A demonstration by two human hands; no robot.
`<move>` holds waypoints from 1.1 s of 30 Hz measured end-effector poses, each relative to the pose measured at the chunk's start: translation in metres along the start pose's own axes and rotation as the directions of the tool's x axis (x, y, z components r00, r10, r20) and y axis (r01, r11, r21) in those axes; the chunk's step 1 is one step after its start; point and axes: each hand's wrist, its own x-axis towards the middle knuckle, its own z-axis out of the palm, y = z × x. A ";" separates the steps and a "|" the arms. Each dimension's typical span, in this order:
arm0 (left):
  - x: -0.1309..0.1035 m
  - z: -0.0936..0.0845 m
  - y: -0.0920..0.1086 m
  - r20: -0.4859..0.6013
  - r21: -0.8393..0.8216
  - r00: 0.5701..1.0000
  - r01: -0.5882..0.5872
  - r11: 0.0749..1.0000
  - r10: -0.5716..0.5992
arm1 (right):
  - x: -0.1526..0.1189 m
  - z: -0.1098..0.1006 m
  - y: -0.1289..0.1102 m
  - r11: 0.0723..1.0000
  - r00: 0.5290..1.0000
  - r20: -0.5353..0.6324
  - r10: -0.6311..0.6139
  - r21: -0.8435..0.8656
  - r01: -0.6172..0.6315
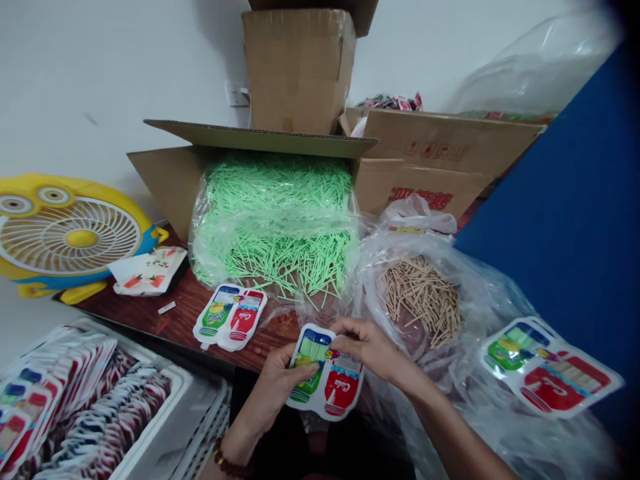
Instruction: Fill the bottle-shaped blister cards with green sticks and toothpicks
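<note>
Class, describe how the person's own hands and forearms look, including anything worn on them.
The left hand and right hand are both ungloved. A bracelet of round, dark reddish-brown beads with a golden accent circles the left wrist. The right wrist shows no band, and no sleeve shows on either forearm within the picture.
</note>
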 end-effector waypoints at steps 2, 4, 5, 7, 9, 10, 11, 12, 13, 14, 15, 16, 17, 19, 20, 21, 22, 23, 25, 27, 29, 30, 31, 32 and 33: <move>0.000 0.000 -0.001 0.001 0.029 1.000 -0.012 0.999 0.012 | 0.000 0.000 -0.001 1.000 1.000 -0.010 0.006 -0.002 -0.006; -0.001 -0.001 -0.001 0.006 0.038 1.000 -0.015 0.999 0.015 | 0.001 -0.002 -0.001 1.000 1.000 -0.026 0.006 -0.017 -0.007; -0.002 -0.001 -0.001 0.011 0.027 1.000 -0.012 1.000 0.012 | 0.001 -0.002 0.000 1.000 0.999 -0.037 0.005 -0.022 -0.006; -0.003 -0.002 -0.001 0.020 -0.004 1.000 -0.002 1.000 0.003 | 0.002 -0.003 0.003 1.000 0.999 -0.054 0.009 -0.021 -0.010; -0.003 -0.003 0.000 0.021 -0.020 1.000 0.006 1.000 -0.006 | 0.002 -0.004 0.006 1.000 0.998 -0.059 0.007 -0.015 -0.008; -0.004 -0.003 0.001 0.019 -0.019 1.000 0.008 1.000 -0.008 | 0.001 -0.004 0.007 1.000 0.999 -0.054 0.005 -0.011 -0.006; -0.004 -0.003 0.001 0.017 -0.015 1.000 0.008 1.000 -0.007 | 0.001 -0.004 0.008 1.000 0.999 -0.043 0.004 -0.009 -0.005; -0.004 -0.003 0.001 0.017 -0.010 1.000 0.003 1.000 -0.003 | 0.000 -0.004 0.008 1.000 1.000 -0.026 0.006 -0.009 -0.006; -0.004 -0.003 0.001 0.017 -0.007 1.000 -0.004 1.000 0.004 | -0.001 -0.004 0.007 1.000 1.000 -0.006 0.011 -0.012 -0.011; -0.004 -0.003 0.001 0.021 -0.007 1.000 -0.010 1.000 0.010 | -0.002 -0.003 0.007 1.000 1.000 0.012 0.020 -0.017 -0.020; -0.005 -0.003 0.000 0.028 -0.009 1.000 -0.011 1.000 0.012 | -0.002 -0.003 0.007 0.999 0.999 0.025 0.031 -0.024 -0.031; -0.005 -0.003 0.000 0.034 -0.013 0.999 -0.008 1.000 0.008 | -0.003 -0.003 0.007 0.999 0.999 0.027 0.041 -0.033 -0.040; -0.005 -0.003 -0.001 0.036 -0.017 0.999 -0.002 1.000 0.002 | -0.003 -0.003 0.007 0.998 0.999 0.022 0.047 -0.041 -0.046; -0.004 -0.004 -0.002 0.026 -0.031 1.000 0.017 0.999 -0.016 | -0.003 -0.002 0.009 0.998 0.999 0.012 0.051 -0.042 -0.051; -0.004 -0.005 -0.003 0.018 -0.039 1.000 0.026 0.999 -0.025 | -0.003 -0.002 0.011 0.998 0.999 0.010 0.051 -0.037 -0.050; -0.004 -0.005 -0.003 0.012 -0.047 0.999 0.033 0.998 -0.033 | -0.002 -0.002 0.012 0.998 0.999 0.011 0.050 -0.033 -0.050; -0.004 -0.005 -0.003 0.011 -0.051 0.999 0.040 0.998 -0.040 | -0.002 -0.002 0.014 0.998 0.999 0.011 0.052 -0.032 -0.051; -0.004 -0.005 -0.002 0.014 -0.049 0.999 0.045 0.998 -0.044 | -0.002 -0.002 0.015 0.998 0.998 0.010 0.055 -0.037 -0.055; -0.004 -0.004 -0.002 0.022 -0.025 0.999 0.045 0.999 -0.045 | -0.002 -0.002 0.017 0.997 0.998 0.009 0.059 -0.054 -0.058; -0.004 -0.003 -0.002 0.023 0.006 0.999 0.035 0.999 -0.035 | -0.003 -0.003 0.019 0.996 0.998 0.012 0.067 -0.057 -0.066; -0.004 -0.002 -0.003 0.024 0.015 0.999 0.028 0.999 -0.029 | -0.004 -0.004 0.021 0.997 0.997 0.011 0.071 -0.044 -0.070; -0.005 -0.002 -0.004 0.024 0.014 0.999 0.028 1.000 -0.028 | -0.004 -0.004 0.022 0.997 0.997 0.007 0.071 -0.037 -0.071; -0.005 -0.001 -0.004 0.024 0.011 0.999 0.027 1.000 -0.027 | -0.005 -0.004 0.022 0.997 0.998 0.003 0.070 -0.030 -0.070; -0.005 -0.001 -0.005 0.026 0.010 0.999 0.025 1.000 -0.026 | -0.005 -0.004 0.022 0.998 0.998 0.001 0.065 -0.022 -0.065; -0.004 -0.001 -0.005 0.030 0.010 0.999 0.022 1.000 -0.023 | -0.005 -0.003 0.022 0.998 0.998 0.002 0.060 -0.013 -0.060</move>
